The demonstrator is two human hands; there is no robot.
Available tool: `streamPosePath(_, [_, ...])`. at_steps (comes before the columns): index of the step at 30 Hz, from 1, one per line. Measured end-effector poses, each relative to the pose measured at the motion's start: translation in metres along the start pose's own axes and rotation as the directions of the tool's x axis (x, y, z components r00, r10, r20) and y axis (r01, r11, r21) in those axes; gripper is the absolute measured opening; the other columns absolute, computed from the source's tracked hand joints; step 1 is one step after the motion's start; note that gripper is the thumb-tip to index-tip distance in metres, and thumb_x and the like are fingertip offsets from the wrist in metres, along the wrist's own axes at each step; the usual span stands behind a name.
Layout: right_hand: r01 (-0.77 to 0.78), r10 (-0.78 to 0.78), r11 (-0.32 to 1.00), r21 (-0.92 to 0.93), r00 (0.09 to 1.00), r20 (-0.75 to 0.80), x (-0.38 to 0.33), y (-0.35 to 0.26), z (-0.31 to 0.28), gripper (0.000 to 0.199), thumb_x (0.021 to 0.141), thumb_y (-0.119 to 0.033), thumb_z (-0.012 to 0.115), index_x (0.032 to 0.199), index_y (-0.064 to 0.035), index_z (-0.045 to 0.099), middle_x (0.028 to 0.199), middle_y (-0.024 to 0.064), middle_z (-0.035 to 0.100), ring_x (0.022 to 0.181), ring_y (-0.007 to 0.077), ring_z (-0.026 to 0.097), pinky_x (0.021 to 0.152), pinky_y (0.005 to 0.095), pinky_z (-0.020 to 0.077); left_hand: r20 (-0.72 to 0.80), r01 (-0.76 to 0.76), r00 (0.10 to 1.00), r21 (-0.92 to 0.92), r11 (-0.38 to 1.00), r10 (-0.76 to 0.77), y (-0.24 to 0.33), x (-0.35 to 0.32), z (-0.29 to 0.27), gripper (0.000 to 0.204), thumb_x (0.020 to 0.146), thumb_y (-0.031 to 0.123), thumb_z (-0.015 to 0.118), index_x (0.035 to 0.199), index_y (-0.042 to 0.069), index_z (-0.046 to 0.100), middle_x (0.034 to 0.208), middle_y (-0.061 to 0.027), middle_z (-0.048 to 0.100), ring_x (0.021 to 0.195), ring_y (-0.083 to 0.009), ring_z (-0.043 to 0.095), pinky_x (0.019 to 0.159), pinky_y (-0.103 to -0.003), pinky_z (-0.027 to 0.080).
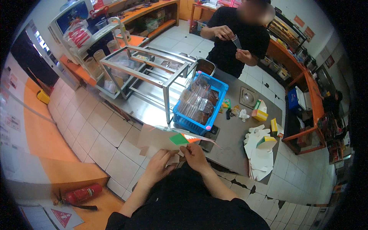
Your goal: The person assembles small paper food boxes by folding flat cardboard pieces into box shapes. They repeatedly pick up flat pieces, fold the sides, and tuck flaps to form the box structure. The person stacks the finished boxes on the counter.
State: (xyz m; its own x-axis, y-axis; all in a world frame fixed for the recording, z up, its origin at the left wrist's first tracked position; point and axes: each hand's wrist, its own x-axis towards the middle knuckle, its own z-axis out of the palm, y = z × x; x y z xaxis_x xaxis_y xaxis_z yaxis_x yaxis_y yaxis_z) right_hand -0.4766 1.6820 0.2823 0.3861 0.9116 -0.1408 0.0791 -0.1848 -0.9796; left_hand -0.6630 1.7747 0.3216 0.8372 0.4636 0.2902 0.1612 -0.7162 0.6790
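In front of my body, at the near edge of the steel table, I hold a thin cardboard carton blank (155, 138), pale inside with a green and orange printed flap. My left hand (159, 165) is closed on its near edge, thumb and fingers pressed together. Beside it my right hand (194, 157) pinches the carton close to the printed flap. Just beyond stands a blue plastic basket (220, 100), filled with clear-wrapped packs of something brown. To the right lies a stack of white carton blanks (257, 161) with printed parts.
A metal frame rack (153, 78) stands on the table (234, 147) at the left. Small yellow and green boxes (260, 115) and a crumpled white tissue (243, 114) lie right. Across the table, a person (226, 50) holds a clear plastic piece. A fire extinguisher (84, 193) is lower left.
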Motion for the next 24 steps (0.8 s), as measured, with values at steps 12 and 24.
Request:
streamPosePath(12, [0.335, -0.355, 0.919, -0.208, 0.933, -0.065, -0.013, -0.041, 0.009, 0.023, 0.092, -0.004, 0.067, 0.113, 0.0008, 0.07, 0.103, 0.0154, 0.074, 0.092, 0.0241, 0.073, 0.08, 0.034, 0.0583, -0.085, 0.201, 0.843, -0.866, 0.458, -0.532, -0.006, -0.018, 0.025, 0.039, 0.087, 0.009, 0.076, 0.123, 0.0, 0.062, 0.112, -0.0133, 0.065, 0.097, -0.0251, 0.065, 0.083, -0.038, 0.055])
streamPosePath(24, [0.202, -0.201, 0.97, 0.133, 0.979, -0.023, -0.006, -0.033, 0.016, 0.008, 0.095, -0.003, 0.068, 0.096, 0.0047, 0.07, 0.106, 0.0095, 0.068, 0.092, 0.0145, 0.068, 0.08, 0.0271, 0.0572, -0.016, 0.312, 0.815, -0.831, 0.461, -0.58, 0.011, -0.012, 0.015, 0.028, 0.093, 0.01, 0.07, 0.118, -0.002, 0.066, 0.107, -0.0098, 0.068, 0.094, -0.0196, 0.065, 0.083, -0.036, 0.056])
